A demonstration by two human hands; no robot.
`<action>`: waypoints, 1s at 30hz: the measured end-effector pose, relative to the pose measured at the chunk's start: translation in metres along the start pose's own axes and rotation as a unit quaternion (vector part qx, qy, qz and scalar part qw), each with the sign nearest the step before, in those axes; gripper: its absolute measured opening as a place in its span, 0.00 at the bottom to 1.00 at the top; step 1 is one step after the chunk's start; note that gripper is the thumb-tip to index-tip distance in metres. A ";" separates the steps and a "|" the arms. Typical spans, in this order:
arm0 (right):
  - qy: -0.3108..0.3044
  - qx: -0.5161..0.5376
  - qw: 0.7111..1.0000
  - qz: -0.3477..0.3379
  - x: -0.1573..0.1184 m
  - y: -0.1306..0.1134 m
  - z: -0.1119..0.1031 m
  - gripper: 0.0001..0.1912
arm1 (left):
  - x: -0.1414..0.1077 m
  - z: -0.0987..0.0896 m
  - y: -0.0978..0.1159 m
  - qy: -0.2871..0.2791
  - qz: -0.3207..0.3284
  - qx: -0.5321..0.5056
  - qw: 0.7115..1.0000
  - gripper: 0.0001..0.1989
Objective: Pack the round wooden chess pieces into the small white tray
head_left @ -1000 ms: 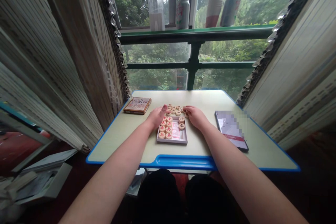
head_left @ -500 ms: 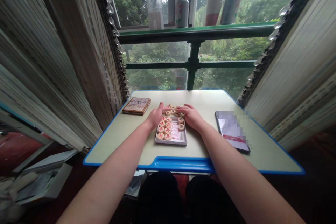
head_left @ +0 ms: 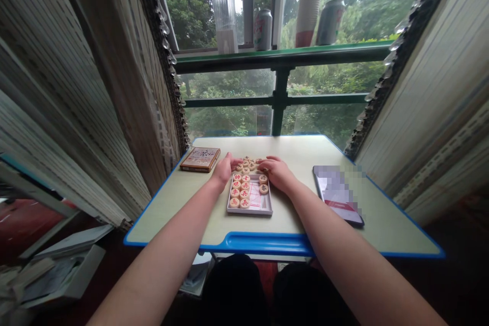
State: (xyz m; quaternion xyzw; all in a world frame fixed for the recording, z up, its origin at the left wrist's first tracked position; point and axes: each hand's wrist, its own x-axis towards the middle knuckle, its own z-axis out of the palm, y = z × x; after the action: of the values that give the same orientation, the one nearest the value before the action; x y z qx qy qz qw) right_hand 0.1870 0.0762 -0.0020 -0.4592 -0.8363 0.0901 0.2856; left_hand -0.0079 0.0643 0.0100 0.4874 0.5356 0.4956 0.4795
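Note:
A shallow white tray (head_left: 249, 212) lies on the table, holding several round wooden pieces with red characters (head_left: 244, 194) on its left side and two dark-marked pieces (head_left: 263, 189) at its right. Behind it is a loose cluster of dark-marked pieces (head_left: 251, 165). My left hand (head_left: 225, 168) rests at the cluster's left side, fingers extended and thumb raised. At the cluster's right side my right hand (head_left: 278, 172) has its fingers stretched over the outer pieces, touching them. I see no piece gripped in either hand.
A flat brown box (head_left: 200, 159) lies at the table's (head_left: 171, 224) back left. To the right is a phone or tablet (head_left: 338, 196), partly pixelated. Cans (head_left: 263, 29) and stacked cups (head_left: 308, 5) stand on the green window ledge (head_left: 305, 55).
My left thumb has lowered toward the fingers, and both hands have shifted slightly at the cluster. The whole view has tilted up a little.

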 end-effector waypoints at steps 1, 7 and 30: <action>0.008 0.002 1.000 -0.003 0.000 -0.001 0.000 0.24 | 0.000 0.000 0.000 0.001 0.001 0.004 1.000 0.32; -0.031 0.029 0.999 -0.020 0.002 -0.005 -0.003 0.28 | 0.000 -0.001 0.000 -0.002 0.004 0.006 1.000 0.34; -0.013 -0.024 1.000 -0.006 0.001 -0.003 -0.014 0.14 | -0.021 -0.004 0.006 -0.003 0.261 0.326 0.908 0.13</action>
State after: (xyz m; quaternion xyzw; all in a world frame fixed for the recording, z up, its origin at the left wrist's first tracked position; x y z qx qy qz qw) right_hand 0.1921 0.0742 0.0108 -0.4595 -0.8446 0.0745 0.2646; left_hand -0.0101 0.0433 0.0169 0.7407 0.5194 0.3994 0.1488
